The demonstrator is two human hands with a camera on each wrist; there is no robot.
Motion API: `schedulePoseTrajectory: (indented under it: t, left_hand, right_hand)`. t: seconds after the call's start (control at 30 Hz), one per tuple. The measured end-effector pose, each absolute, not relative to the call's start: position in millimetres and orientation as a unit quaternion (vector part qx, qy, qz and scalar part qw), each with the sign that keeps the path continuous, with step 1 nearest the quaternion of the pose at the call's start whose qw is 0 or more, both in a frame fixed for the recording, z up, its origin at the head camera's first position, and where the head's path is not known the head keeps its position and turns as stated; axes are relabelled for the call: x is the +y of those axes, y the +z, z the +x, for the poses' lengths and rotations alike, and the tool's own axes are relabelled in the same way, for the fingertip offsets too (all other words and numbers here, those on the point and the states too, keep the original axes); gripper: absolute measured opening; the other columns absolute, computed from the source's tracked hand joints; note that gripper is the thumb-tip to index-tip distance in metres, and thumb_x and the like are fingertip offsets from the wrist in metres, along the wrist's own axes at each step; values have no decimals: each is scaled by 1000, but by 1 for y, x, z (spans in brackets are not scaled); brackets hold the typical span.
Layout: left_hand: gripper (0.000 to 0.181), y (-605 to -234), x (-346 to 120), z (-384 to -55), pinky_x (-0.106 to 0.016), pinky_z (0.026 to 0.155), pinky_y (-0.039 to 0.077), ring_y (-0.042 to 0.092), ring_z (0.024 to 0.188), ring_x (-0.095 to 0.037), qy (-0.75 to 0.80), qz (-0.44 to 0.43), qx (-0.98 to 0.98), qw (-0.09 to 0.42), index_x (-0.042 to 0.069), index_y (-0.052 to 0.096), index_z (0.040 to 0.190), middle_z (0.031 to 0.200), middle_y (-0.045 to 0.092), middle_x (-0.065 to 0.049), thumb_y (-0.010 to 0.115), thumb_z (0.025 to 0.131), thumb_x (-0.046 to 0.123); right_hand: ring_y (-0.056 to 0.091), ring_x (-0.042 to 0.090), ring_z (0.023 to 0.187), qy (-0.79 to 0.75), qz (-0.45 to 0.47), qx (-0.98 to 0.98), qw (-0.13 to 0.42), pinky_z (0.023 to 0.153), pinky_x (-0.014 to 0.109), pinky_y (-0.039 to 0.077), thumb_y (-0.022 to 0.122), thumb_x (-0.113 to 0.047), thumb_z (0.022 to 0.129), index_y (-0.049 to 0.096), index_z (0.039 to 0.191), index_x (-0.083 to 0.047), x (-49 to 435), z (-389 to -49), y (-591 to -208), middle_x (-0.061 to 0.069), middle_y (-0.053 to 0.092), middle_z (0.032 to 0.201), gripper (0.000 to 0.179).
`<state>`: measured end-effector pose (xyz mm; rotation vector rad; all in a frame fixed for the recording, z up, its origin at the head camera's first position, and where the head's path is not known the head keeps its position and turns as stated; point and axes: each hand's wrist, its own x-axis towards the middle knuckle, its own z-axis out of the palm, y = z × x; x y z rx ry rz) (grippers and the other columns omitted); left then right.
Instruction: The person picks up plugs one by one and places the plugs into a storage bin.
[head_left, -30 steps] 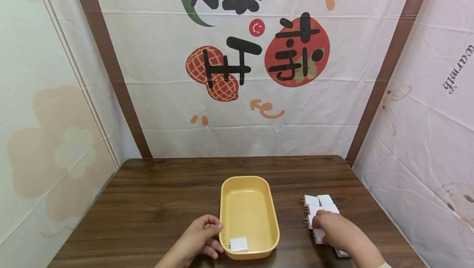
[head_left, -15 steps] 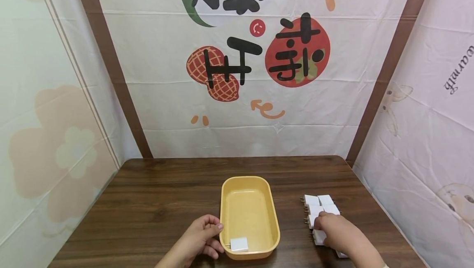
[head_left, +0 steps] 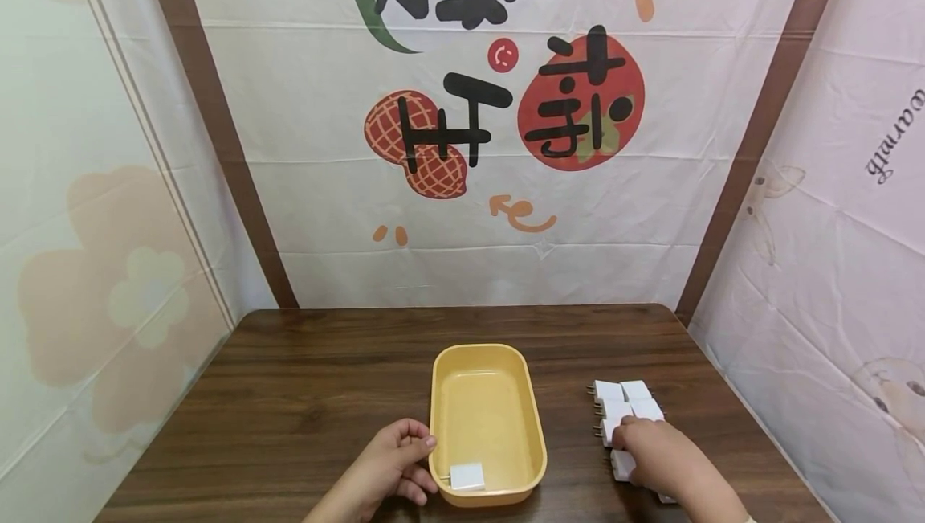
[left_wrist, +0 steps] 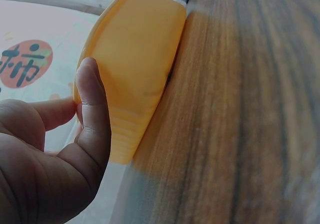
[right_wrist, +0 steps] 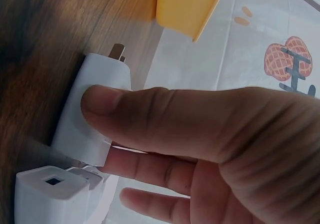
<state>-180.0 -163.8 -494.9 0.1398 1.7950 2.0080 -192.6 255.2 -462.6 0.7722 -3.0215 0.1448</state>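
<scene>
Nearest the person, to the right of the yellow tray (head_left: 486, 402), a sliver of one white plug adapter (head_left: 666, 498) pokes out from beneath the right forearm. Just beyond it, also right of the tray, the right hand (head_left: 661, 455) grips another adapter: the right wrist view shows the thumb flat on one face of the gripped adapter (right_wrist: 76, 131) and a finger at its far edge, with the prongs pointing towards the tray. Which one of the group this is, the head view does not tell. A neighbour with a square port (right_wrist: 45, 196) sits just beside it.

At the tray's near left corner, the left hand (head_left: 393, 463) lightly pinches the rim, thumb on top and a finger against the outer wall. Inside that same corner lies a lone adapter (head_left: 466, 476), its prongs towards the left wall.

Farther along the tray's right side, well apart from it, stand the other adapters (head_left: 616, 410) in two close columns on the worktop (head_left: 325, 394). Behind the tray hangs a printed cloth (head_left: 433, 274).

The step in hand seems to be securing a single adapter; the next move probably calls for a firm pinch and a straight lift, clear of its neighbours.
</scene>
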Motion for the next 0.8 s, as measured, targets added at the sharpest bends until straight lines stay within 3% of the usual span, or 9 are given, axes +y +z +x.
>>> schedulePoseTrajectory:
  t: [0.8]
  left_hand:
    - [28,-496,-162,-181,-27,53,59,71,64,-17,720,42,657,221,-1,48,119,90,68,-15,59,105,21]
  right_hand:
    - [60,14,72,23,208,-978,-18,64,41,52,90,-8,65,73,88,-16,247,-191,-458,-8,59,82,30]
